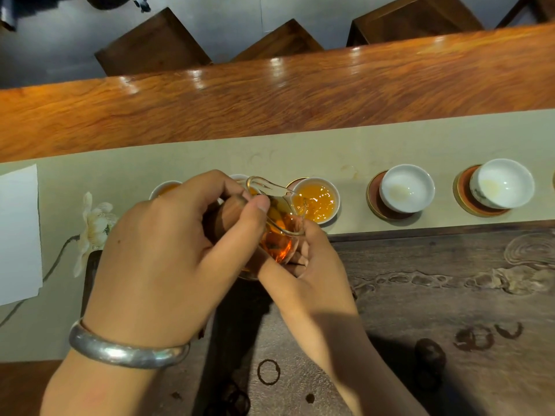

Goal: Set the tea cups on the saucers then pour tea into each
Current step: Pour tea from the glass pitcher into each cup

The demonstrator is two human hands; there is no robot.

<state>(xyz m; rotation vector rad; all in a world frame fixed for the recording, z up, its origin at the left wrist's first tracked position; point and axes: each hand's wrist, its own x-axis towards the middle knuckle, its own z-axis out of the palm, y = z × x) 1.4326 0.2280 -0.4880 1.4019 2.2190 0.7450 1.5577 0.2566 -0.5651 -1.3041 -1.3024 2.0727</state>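
My left hand [168, 253] grips the handle of a glass pitcher [279, 232] of amber tea, tilted with its spout over a white cup [315, 201]. That cup holds tea and sits on a gold-rimmed saucer. My right hand [312, 271] supports the pitcher from below. Two more cups with tea [165, 187] [238, 178] show partly behind my left hand. To the right, two empty white cups [407, 187] [504, 183] rest on saucers [374, 196] [462, 190].
The cups stand on a beige runner [300, 157] across a polished wooden table [270, 94]. A dark carved tea tray [435, 295] lies in front of them. A white paper [18, 235] and a painted flower [93, 226] are at the left. Wooden stools [153, 43] stand beyond the table.
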